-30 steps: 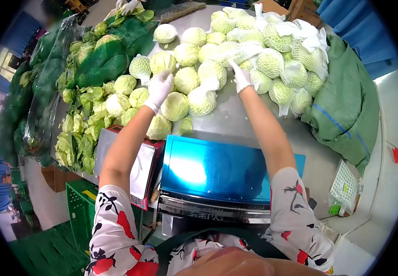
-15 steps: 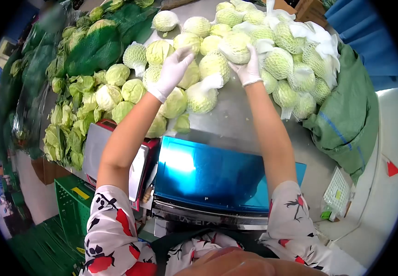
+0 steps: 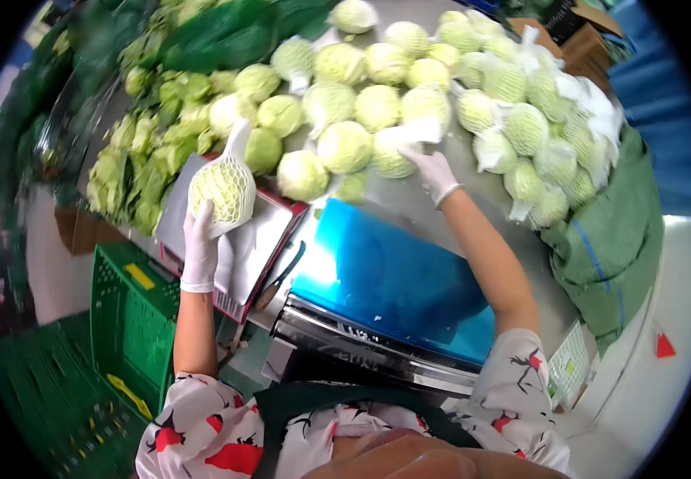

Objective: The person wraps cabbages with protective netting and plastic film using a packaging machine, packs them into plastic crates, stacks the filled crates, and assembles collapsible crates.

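Note:
My left hand (image 3: 200, 254), in a white glove, grips a cabbage in white foam net (image 3: 222, 191) above the steel plate of a red scale (image 3: 259, 238). The net's twisted end points up. In a white glove too, my right hand (image 3: 435, 173) has its fingers closed at the loose white net end (image 3: 422, 132) of another cabbage (image 3: 392, 155), which rests on the table. Bare cabbages (image 3: 344, 147) and netted ones lie around it.
A blue-topped machine (image 3: 385, 275) stands before me, with a knife (image 3: 282, 275) beside it. Netted cabbages (image 3: 526, 129) and a green sack (image 3: 613, 239) are at right. Loose leaves (image 3: 134, 164) lie left, above a green crate (image 3: 134, 319).
My left hand has moved left and nearer, now with a netted cabbage over the scale. The right hand has left the cabbage it was on and is at another's net end. The view has shifted.

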### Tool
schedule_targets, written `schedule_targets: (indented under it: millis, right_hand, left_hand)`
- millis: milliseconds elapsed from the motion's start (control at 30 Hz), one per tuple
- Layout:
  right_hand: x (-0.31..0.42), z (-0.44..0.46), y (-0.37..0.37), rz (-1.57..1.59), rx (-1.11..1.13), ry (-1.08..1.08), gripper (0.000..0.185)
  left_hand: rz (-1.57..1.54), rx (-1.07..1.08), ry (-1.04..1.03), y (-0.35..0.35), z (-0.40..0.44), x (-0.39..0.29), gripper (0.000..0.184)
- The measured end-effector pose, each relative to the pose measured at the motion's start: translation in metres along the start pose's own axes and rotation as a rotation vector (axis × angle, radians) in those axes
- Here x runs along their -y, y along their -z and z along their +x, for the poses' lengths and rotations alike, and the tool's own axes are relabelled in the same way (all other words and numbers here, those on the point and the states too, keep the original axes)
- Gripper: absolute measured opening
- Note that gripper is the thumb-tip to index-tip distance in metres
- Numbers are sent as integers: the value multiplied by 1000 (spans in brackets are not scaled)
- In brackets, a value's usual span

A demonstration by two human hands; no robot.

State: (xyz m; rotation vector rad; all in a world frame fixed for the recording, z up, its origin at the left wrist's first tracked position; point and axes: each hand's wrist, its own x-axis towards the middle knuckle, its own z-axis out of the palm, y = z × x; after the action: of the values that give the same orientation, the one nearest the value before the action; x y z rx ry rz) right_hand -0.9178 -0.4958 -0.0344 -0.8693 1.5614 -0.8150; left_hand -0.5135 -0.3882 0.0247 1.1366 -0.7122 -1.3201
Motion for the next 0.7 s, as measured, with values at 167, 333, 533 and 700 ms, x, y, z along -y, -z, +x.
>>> schedule_targets:
  millis: [167,333,533,700]
  right_hand:
    - [-61,63,-32,-11,-21,82,62]
    - [-35,45,-27,80,-33,-185,61]
    - [-2,-16,12,539,190,-344,59]
    - [48,-75,21,521,284,-97,61]
  left_hand:
    - [775,-313,-125,81,-34,15,66]
    - [839,-365,-289,96,-53,-12,69]
    - [541,-635,-507,151,-93,-75,62]
    - [1133,-479,-678,122,-95,-99,89]
